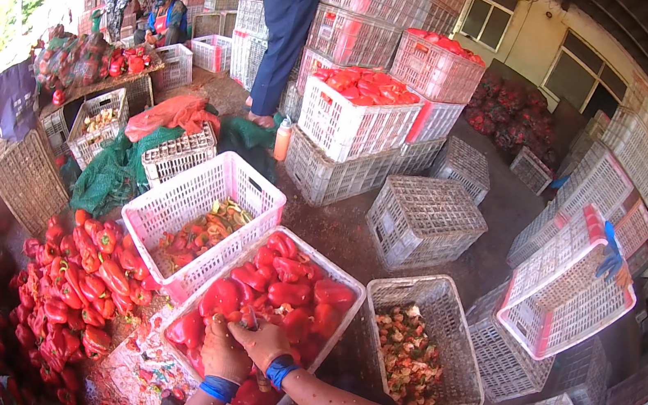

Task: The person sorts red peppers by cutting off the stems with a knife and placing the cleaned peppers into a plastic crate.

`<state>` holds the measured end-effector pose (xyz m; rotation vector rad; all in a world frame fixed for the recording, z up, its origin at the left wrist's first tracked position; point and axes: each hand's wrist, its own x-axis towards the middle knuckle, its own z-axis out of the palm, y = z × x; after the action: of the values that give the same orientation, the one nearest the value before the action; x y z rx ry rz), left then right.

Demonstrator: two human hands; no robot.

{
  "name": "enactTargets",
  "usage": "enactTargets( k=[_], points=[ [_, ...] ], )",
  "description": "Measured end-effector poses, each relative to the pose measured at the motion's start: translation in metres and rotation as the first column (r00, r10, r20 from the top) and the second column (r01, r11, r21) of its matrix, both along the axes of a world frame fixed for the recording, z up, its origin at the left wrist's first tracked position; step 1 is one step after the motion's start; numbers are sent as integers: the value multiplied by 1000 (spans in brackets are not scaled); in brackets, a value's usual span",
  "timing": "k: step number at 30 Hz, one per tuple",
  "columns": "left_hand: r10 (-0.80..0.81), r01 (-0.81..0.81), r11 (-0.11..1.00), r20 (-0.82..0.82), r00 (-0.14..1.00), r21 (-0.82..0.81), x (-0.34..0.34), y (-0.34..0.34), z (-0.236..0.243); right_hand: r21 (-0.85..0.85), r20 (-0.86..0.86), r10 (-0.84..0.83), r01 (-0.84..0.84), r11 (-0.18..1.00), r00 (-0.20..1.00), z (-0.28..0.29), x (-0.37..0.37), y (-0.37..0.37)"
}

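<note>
Covered yard, wet dark floor (pixel 506 203), stacked lattice crates along the walls; standing person (pixel 287 23) at the back, another seated far left. Item: red pepper (pixel 221 297), held over the near white crate (pixel 345 284), which is about full of whole red peppers. Left hand (pixel 223 351), blue cuff at the wrist, closes around the pepper's lower side. Right hand (pixel 265 342), also blue-cuffed, grips a small dark blade (pixel 252 318) whose tip points up toward the pepper's top; the handle itself is hidden in the fist. Step judged in hand: coring or trimming the pepper. Handling notes: keep the left fingers low on the fruit and clear of the blade's path; turn the pepper against the blade rather than pushing the blade toward the palm; work over the crate so the fruit drops among the others, and carry scraps to the grey crate (pixel 423 353) at right, which holds pale and green trimmings. Condition of item: glossy, deep red, blocky, firm-looking skin; stem end not readable behind the hands. Adjacent stock: loose pile of red peppers (pixel 86 277) on the ground at left; pink crate (pixel 198 214) behind with mixed red and green pieces; green netting (pixel 118 165) beyond it.
</note>
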<state>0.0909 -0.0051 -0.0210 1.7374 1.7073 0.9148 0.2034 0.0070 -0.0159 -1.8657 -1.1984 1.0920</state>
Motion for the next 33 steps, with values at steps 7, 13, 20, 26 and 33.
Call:
enactTargets(
  k=[7, 13, 20, 26, 33],
  points=[
    [-47, 20, 998, 498, 866, 60, -24, 1, -57, -22, -29, 113, -114, 993, 993, 48, -16, 2],
    [-111, 55, 987, 387, 915, 152, -29, 0, -27, 105, -373, 43, -3, 994, 927, 12, -16, 6],
    [-243, 203, 967, 311, 919, 154, -56, 2, 1, -44, -490, 163, -211, 976, 856, 42, 1, 3],
    [-212, 200, 977, 480, 851, 78, -57, 2, -3, 120, -350, 498, -489, 864, 794, 38, 4, 7],
    [-190, 200, 978, 137, 972, -62, -58, 3, 13, 155, -149, 468, -446, 881, 871, 24, 14, 13]
  ],
)
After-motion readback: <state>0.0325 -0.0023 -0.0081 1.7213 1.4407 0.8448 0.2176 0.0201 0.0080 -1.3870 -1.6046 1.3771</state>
